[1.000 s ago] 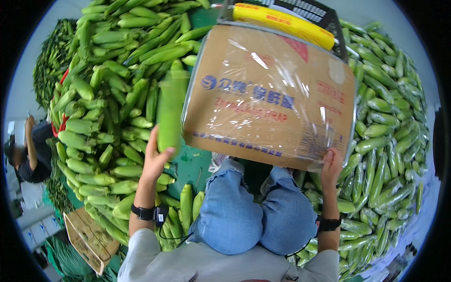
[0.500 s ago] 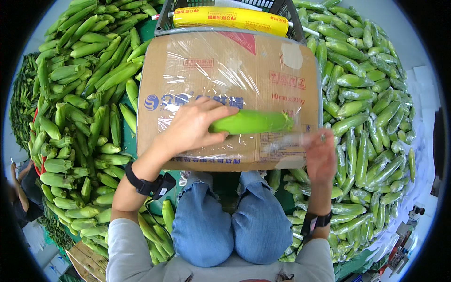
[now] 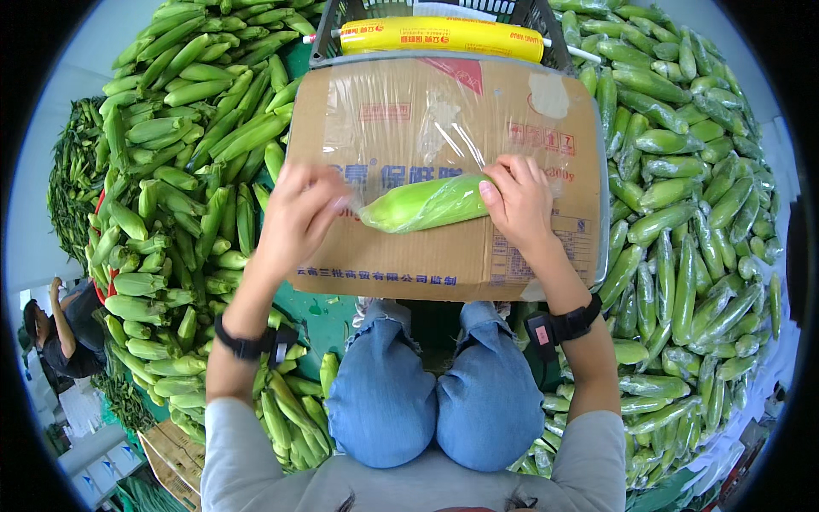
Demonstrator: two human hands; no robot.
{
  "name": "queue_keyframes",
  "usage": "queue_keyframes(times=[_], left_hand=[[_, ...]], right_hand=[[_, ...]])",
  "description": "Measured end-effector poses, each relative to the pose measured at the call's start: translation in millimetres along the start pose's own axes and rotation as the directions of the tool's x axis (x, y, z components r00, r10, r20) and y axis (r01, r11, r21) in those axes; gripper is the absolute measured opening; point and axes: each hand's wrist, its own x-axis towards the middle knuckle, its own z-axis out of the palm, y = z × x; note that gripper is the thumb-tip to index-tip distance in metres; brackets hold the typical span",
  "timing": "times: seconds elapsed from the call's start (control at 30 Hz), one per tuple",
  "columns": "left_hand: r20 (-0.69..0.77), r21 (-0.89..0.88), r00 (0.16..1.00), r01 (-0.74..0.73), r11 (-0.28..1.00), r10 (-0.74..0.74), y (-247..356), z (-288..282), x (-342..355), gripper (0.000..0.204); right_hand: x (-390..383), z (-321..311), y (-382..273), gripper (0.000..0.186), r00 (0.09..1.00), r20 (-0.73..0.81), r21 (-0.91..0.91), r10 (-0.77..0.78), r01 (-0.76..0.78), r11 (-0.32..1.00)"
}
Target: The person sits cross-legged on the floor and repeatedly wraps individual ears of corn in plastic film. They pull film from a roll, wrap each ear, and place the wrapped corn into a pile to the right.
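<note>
An ear of corn in its green husk lies slantwise over a cardboard box in front of me, with clear plastic film around it. My right hand grips the upper right end, its thumb and fingers pressed together on the film there. Close by the lower left tip is my left hand, smeared by motion. Whether its fingers hold any film I cannot make out. Shiny film also covers the top of the box.
Unwrapped corn is heaped on the left, film-wrapped corn on the right. Behind the box, a yellow roll of film sits at a black crate. Another person is at far left, near a woven basket.
My left hand has left the corn's body and moved to its left tip. The right hand has come in from the right and taken the other end. Film now shows wrapped around the corn.
</note>
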Motion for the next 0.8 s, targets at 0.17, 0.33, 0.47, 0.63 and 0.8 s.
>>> queue_keyframes(times=[0.17,0.33,0.47,0.63,0.8], left_hand=[[0.492,0.068,0.863,0.093,0.993,-0.114,16,57,89,0.017],[0.563,-0.016,0.812,0.198,0.980,-0.155,83,29,14,0.069],[0.433,0.126,0.892,0.080,0.989,-0.128,97,31,-8,0.085],[0.260,0.327,0.947,0.095,0.940,-0.186,20,78,56,0.080],[0.373,0.225,0.927,-0.042,0.973,-0.046,-45,94,137,0.073]], right_hand=[[12,-5,-2,0.026,0.998,0.032,-0.018,0.053,-0.052,0.998],[8,-32,-30,0.038,0.828,0.499,-0.086,0.254,-0.245,0.966],[2,-44,-40,0.041,0.694,0.663,-0.039,0.282,-0.344,0.938],[10,-29,-32,0.057,0.958,0.200,-0.021,-0.204,0.213,0.977],[40,-5,-15,0.074,0.925,0.257,-0.143,-0.280,0.322,0.936]])
